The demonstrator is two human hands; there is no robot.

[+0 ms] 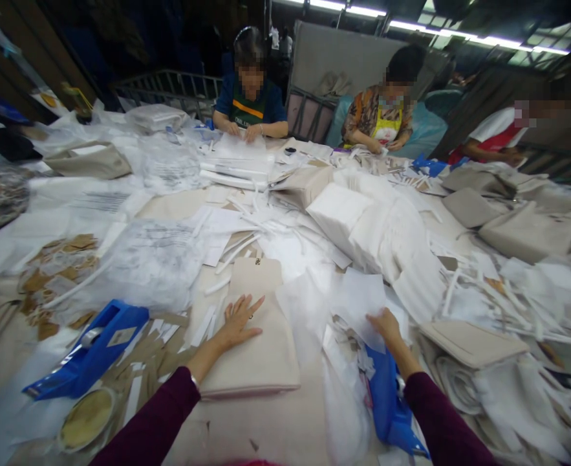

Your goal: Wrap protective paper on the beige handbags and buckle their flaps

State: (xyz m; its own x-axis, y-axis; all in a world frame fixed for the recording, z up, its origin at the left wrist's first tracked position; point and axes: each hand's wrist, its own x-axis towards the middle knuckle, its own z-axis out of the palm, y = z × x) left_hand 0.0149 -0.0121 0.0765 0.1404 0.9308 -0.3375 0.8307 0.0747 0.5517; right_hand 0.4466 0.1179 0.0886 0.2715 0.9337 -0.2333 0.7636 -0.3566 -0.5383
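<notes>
A beige handbag (270, 343) lies on the table in front of me, its flap (256, 275) spread away from me with a small metal clasp near the edge. My left hand (239, 323) rests on the bag, palm down with fingers spread. To the right, my right hand (386, 327) pinches the lower right edge of a thin white sheet (360, 294), perhaps tissue or foam. Beneath my right forearm is a blue tape dispenser (385, 395), partly hidden by the arm. More thin white sheeting touches the bag's right side.
A second blue tape dispenser (91, 349) and a round tin (87, 419) lie at left. Brown paper pieces (62, 265) and plastic bags (154, 259) are beyond. A stack of white sheets (343, 213) stands ahead. Beige bags (474, 340) lie right. Several co-workers sit across the table.
</notes>
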